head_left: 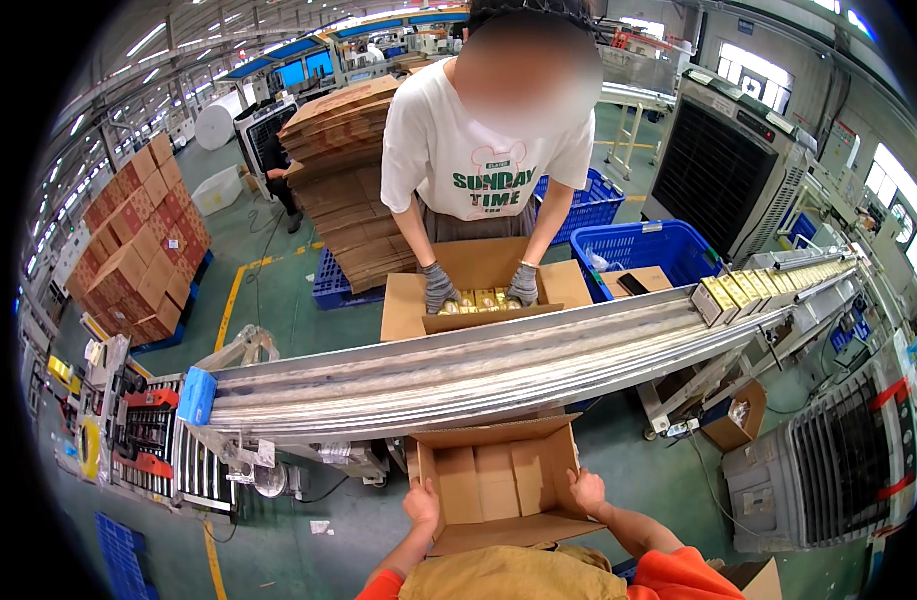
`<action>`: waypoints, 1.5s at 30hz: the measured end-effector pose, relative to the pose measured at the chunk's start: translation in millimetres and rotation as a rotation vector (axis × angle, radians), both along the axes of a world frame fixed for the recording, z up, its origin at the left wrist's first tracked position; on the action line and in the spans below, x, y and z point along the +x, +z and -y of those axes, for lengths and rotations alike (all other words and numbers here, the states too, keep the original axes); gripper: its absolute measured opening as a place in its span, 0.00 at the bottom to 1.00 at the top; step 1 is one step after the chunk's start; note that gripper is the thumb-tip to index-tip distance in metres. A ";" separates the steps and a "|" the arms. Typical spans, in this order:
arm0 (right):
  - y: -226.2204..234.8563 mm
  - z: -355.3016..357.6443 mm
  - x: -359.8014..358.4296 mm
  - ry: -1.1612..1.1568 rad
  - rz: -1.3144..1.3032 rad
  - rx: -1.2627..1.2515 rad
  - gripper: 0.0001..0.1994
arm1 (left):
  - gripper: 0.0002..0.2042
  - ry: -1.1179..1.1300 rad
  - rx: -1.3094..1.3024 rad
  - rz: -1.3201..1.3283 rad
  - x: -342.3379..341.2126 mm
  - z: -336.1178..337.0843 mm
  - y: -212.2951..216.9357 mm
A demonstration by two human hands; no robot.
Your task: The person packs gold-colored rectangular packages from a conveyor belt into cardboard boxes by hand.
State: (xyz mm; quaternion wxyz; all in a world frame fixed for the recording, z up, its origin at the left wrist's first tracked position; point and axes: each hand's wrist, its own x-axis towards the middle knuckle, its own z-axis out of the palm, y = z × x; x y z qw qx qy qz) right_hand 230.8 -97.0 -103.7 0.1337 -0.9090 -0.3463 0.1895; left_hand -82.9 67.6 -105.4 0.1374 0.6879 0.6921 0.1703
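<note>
I hold an open cardboard box (pixel 448 480) by its two sides, close to my body, just on my side of the conveyor. My left hand (pixel 421 503) is closed on the box's left edge, with the fingers bent over it. On the opposite edge, my right hand (pixel 587 490) grips the cardboard with the thumb up. The inner bottom panels of this box face up, and no goods show in it. Part of its far flap lies close under the conveyor's edge. My orange sleeves and brown apron show below.
A long metal conveyor (pixel 478 375) crosses in front of me, bearing a row of yellow small boxes (pixel 738 295) at right and a blue block (pixel 196 396) at left. Beyond it, a gloved co-worker (pixel 478 150) handles gold packs in another cardboard box (pixel 406 308). Grey coolers (pixel 808 490) stand right.
</note>
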 end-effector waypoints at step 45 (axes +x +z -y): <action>-5.5 5.8 -4.2 0.028 0.034 0.032 0.24 | 0.15 0.001 -0.085 0.021 -6.0 3.6 6.2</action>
